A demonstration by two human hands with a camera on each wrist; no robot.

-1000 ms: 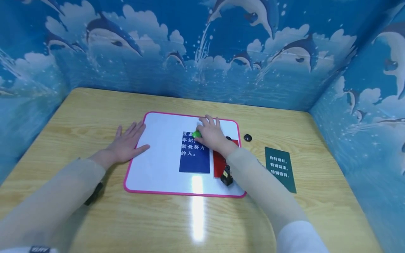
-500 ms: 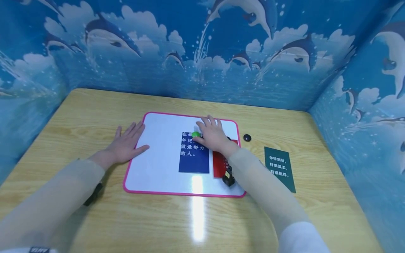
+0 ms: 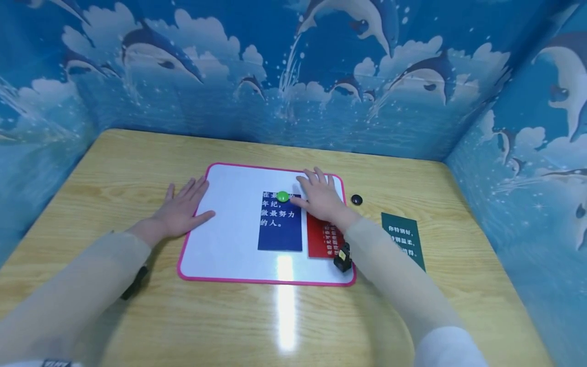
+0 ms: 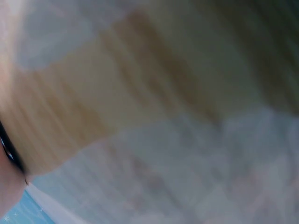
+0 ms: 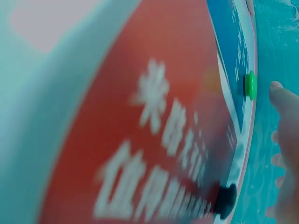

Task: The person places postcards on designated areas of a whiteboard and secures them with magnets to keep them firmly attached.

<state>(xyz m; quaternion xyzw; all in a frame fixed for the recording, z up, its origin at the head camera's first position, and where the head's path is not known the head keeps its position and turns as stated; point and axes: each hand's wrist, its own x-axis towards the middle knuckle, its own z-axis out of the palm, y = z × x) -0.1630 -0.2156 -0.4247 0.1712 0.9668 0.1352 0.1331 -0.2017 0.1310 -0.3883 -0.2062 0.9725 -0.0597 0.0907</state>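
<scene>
A white magnetic board (image 3: 224,244) with a pink rim lies on the table. On it is a blue card (image 3: 281,238) with white writing, a round green magnet (image 3: 283,196) at its top edge. Beside it lies a red card (image 3: 318,244), partly hidden by my right arm; the right wrist view shows a black magnet (image 5: 226,201) on it. My right hand (image 3: 321,200) hovers over the board right of the green magnet, fingers spread, holding nothing. Flat at the board's left edge rests my left hand (image 3: 181,210), its thumb over the white surface. The left wrist view is too blurred to show that hand.
A loose black magnet (image 3: 356,200) sits on the wooden table (image 3: 206,321) right of the board. Further right lies a dark green card (image 3: 403,237) with white writing, partly behind my right sleeve. A dolphin-printed curtain (image 3: 284,117) stands behind the table.
My right hand has let go of the green magnet and moved right, leaving it at the top of the blue card. More of the red card shows. My left hand stays put.
</scene>
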